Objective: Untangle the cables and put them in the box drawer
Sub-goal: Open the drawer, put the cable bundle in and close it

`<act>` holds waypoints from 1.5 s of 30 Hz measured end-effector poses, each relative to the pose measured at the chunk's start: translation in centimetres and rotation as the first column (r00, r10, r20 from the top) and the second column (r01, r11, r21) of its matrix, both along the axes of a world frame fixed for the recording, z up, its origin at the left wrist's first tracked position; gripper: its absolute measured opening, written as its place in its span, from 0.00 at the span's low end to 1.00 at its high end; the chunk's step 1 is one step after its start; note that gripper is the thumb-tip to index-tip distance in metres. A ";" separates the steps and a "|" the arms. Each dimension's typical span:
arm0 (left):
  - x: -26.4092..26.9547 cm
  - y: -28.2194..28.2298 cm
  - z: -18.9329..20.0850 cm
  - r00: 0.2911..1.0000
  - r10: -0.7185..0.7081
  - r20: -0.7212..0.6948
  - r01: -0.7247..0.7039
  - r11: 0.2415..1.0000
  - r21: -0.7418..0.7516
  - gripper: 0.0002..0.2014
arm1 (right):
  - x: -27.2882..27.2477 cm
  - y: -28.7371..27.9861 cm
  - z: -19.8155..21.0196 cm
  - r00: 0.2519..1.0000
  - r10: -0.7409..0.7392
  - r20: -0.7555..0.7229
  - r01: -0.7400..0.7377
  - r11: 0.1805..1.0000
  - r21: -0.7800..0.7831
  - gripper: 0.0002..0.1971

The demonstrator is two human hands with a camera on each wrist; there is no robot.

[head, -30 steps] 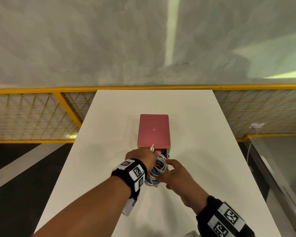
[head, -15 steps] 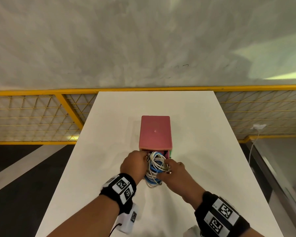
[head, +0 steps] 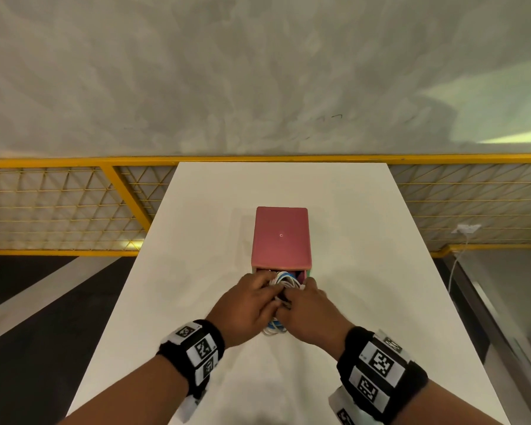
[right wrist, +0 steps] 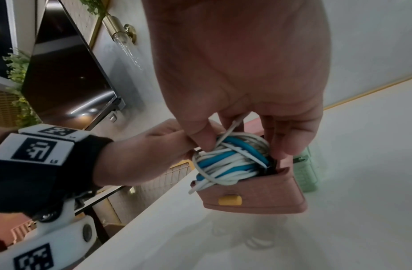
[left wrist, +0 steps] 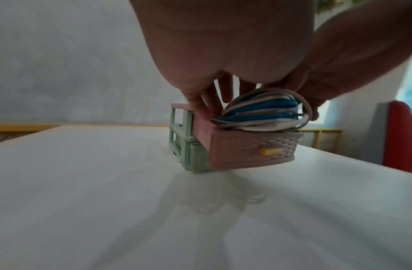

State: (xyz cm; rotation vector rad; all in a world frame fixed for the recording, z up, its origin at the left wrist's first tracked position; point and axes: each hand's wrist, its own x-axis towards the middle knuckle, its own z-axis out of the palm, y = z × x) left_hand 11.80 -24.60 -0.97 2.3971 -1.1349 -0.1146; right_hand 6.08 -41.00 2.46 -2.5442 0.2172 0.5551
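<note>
The fingers (right wrist: 290,138) of the right hand (head: 311,314) are curling down over the far side of the coiled blue and white cables (right wrist: 230,160), thumb and fingertips pinching the bundle from above. The left hand (head: 246,311) is closing in on the other side, its fingers (left wrist: 220,91) reaching down beside the coil; whether they are gripping it or only pressing, I cannot tell. Both hands are probably squeezing the loops narrow so they are fitting the opening. The cables are sitting in the pulled-out pink drawer (left wrist: 251,148), heaped above its rim, directly under the fingertips, with one white loop spilling over the front edge. The drawer is sticking out of the pink-topped box (head: 281,237), which is standing mid-way along the white counter (head: 365,271).
</note>
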 end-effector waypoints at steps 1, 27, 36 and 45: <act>-0.2 0.5 0.0 0.997 -0.019 0.073 0.014 0.998 0.069 0.22 | -0.1 -0.1 0.0 1.000 0.005 0.009 -0.005 1.000 0.006 0.23; -1.6 0.9 -1.4 0.959 0.016 0.282 -0.085 0.968 0.236 0.41 | -1.8 -0.7 -3.1 0.945 -0.159 0.287 0.142 0.987 0.080 0.43; 0.2 0.4 -2.4 0.943 -0.077 0.323 -0.014 0.962 0.272 0.41 | -1.5 -0.5 -3.3 0.904 -0.032 0.427 0.054 0.998 -0.039 0.28; -0.8 1.0 -3.3 0.873 -0.111 0.474 0.010 0.978 0.210 0.31 | -0.9 -1.6 -4.0 0.852 0.070 0.519 0.007 0.989 -0.146 0.19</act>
